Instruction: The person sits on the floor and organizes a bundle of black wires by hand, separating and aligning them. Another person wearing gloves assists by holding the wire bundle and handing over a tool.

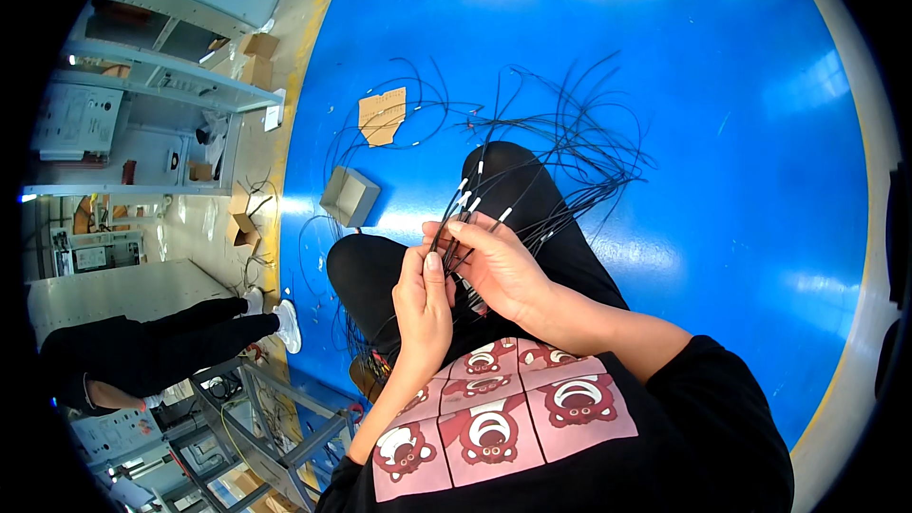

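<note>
Seated on a blue floor (722,180), left hand (423,309) and right hand (494,266) both pinch a bundle of thin black wires (475,204); loose far strands could snag and tangle.

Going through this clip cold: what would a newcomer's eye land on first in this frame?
First, the glossy blue floor that fills most of the view, with a tangle of thin black wires spread across it. At centre, the left hand and right hand pinch a bundle of black wires with white tips above the person's black-trousered knees. A small grey box and a piece of brown cardboard lie on the floor, upper left of the hands.
</note>
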Available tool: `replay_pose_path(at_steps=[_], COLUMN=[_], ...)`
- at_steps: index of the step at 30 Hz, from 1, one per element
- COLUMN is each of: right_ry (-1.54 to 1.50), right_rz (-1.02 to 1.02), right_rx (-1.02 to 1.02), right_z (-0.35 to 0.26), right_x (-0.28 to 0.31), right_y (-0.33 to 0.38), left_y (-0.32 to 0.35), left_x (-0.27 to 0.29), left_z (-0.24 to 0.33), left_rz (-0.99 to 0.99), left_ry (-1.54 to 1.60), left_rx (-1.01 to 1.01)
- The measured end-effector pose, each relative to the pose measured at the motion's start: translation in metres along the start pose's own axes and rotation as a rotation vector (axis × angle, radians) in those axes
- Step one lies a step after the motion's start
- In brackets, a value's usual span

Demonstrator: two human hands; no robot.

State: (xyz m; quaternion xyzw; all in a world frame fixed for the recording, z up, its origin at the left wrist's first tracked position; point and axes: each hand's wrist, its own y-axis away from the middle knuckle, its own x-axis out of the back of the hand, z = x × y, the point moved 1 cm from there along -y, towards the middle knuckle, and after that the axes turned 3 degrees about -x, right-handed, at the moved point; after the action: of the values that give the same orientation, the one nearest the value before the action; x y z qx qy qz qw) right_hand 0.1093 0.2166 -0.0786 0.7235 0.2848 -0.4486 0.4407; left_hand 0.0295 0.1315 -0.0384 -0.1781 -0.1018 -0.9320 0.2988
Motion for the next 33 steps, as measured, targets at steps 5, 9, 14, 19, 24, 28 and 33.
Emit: replay_pose_path(at_steps=[5, 9, 14, 19, 24, 28, 33], right_ry=[-0.087, -0.058, -0.022, 0.024, 0.051, -0.029, -0.086], right_rz=[-0.011, 0.125, 0.027, -0.124, -0.042, 0.115, 0.293], right_rx=[-0.001, 0.078, 0.156, -0.029, -0.024, 0.035, 0.212], right_z=[-0.003, -0.018, -0.037, -0.011, -0.018, -0.028, -0.042], right_x=[0.006, 0.009, 0.018, 0.012, 0.018, 0.026, 0.051], right_y=[-0.002, -0.007, -0.002, 0.015, 0.018, 0.016, -0.004], left_y=[0.004, 0.010, 0.018, 0.004, 0.008, 0.015, 0.026], left_x=[0.000, -0.003, 0.000, 0.000, 0.001, -0.001, 0.003], left_z=[0.000, 0.001, 0.004, 0.009, 0.009, 0.010, 0.005], left_rz=[-0.051, -0.061, -0.042, -0.043, -0.058, -0.106, -0.104], left_ry=[-0.029, -0.049, 0.032, -0.027, 0.008, 0.001, -0.037], left_rx=[0.027, 0.044, 0.084, 0.019, 0.052, 0.109, 0.053])
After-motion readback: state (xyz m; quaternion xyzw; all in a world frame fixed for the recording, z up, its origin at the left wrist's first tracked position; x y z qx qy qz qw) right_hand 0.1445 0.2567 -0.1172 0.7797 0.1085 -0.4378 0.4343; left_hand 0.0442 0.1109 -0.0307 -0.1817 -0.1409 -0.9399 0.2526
